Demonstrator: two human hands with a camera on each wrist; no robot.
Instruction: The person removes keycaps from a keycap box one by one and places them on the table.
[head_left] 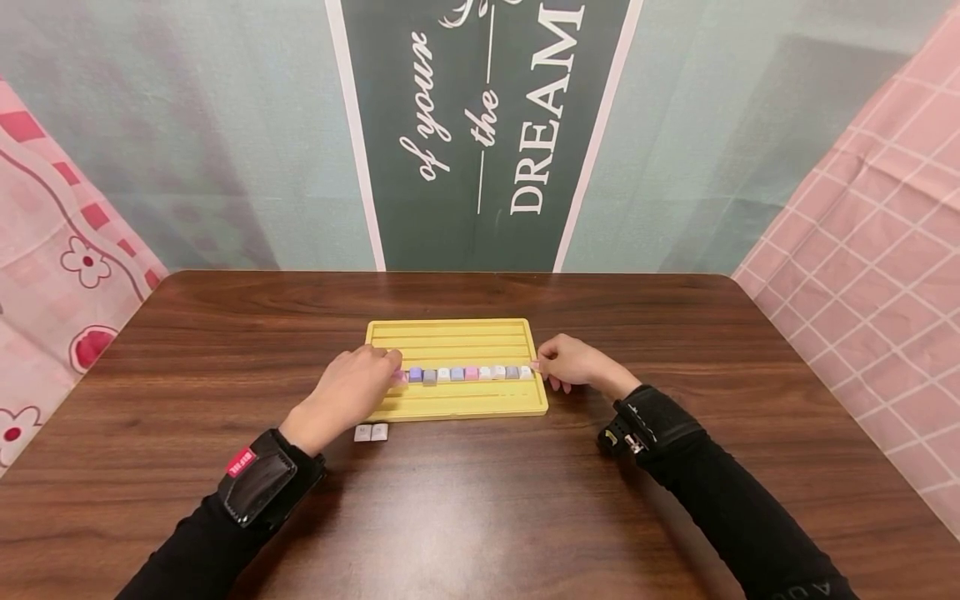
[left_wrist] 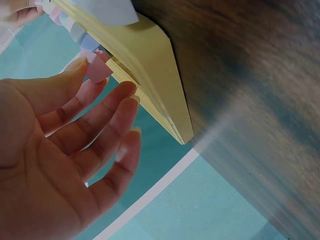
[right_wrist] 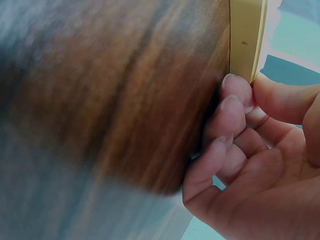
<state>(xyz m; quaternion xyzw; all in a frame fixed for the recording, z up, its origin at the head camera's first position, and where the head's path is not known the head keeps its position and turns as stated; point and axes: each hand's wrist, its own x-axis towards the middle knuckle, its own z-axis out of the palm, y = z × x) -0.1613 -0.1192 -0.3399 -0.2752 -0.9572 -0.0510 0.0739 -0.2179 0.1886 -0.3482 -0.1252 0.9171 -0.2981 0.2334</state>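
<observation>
Tray: where the dark brown wooden table (head_left: 480,500) meets the person's reach lies a flat yellow rectangular plastic tray with lengthwise grooves (head_left: 450,337) — the landmark for everything below.
Keycap row: a line of small square keycaps in purple, grey, white and pink (head_left: 465,373) sits in one groove across the tray's middle, running from its left end to its right end.
Left hand: the left hand (head_left: 348,392) rests over the tray's left end; in the left wrist view thumb and forefinger pinch a small pink keycap (left_wrist: 96,71) at the left end of the row, the other fingers (left_wrist: 107,117) loosely extended beside the tray's edge.
Right hand: the right hand (head_left: 573,364) is at the tray's right edge — fingers curled, fingertips (right_wrist: 239,90) touching the tray's rim at the row's right end; whether they clasp the rim or a keycap cannot be told.
Loose keycaps: two pale grey square keycaps (head_left: 371,432) lie side by side on the table just in front of the tray's near left corner.
Backdrop: a dark green banner with white lettering (head_left: 487,125) hangs behind the tray's far side.
</observation>
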